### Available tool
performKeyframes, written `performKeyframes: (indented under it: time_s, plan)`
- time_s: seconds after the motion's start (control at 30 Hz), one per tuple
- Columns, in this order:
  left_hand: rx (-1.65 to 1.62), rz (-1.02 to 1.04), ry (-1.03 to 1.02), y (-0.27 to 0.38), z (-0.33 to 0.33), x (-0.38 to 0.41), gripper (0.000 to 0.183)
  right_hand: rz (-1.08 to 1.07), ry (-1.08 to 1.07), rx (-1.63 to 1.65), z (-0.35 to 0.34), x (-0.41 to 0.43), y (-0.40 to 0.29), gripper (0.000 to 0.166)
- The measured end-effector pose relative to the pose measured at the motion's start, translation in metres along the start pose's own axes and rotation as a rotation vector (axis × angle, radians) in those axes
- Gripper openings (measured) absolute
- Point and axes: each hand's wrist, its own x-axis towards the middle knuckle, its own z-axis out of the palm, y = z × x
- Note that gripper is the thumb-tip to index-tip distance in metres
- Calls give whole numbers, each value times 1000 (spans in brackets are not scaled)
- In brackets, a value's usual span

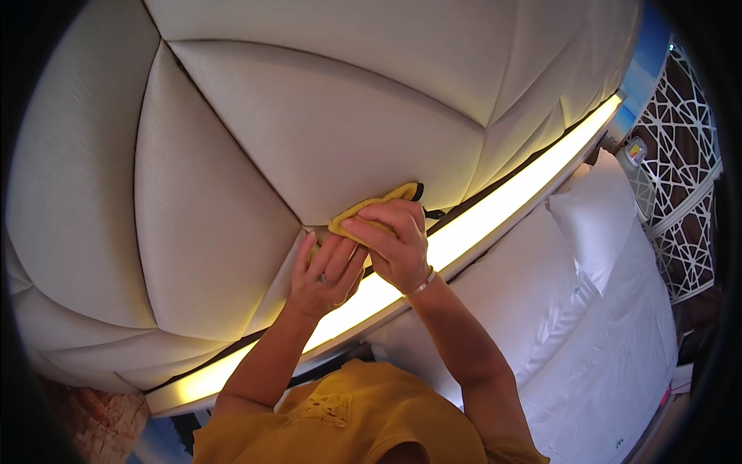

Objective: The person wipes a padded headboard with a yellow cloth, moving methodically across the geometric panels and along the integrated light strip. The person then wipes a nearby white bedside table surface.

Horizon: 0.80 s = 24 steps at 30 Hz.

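Observation:
My right hand [400, 240] grips a folded yellow cloth [377, 204] with a dark edge and presses it against the padded beige upholstered panel [348, 133]. Beside it, my left hand [327, 275], with a ring on one finger, rests at a seam junction of the same panel. Its fingertips are close to the cloth's lower end. A small yellowish patch shows between the thumb and fingers there; whether it is cloth is unclear. Just right of the cloth, a small black piece [435, 214] sticks out near the panel's lower edge.
A glowing light strip [481, 214] runs diagonally along the panel's lower edge, under my forearms. White bedding [522, 301] and a white pillow [594, 214] lie to the right. Further right stands a white lattice screen [675, 116], with a small clear-fronted fixture [636, 151] before it.

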Motion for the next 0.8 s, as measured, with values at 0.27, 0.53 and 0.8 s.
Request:
performKeyframes:
  time_s: [0.27,0.53,0.8]
  plan:
    - [21,-39,-49,1,-2,-4,31,-31,215,-41,26,82,-22,40]
    - [8,-38,-14,1,5,-8,27,-177,11,124,14,48,-12,34]
    - [126,-18,-55,5,-2,2,26,-39,301,-68,18,110,5,43]
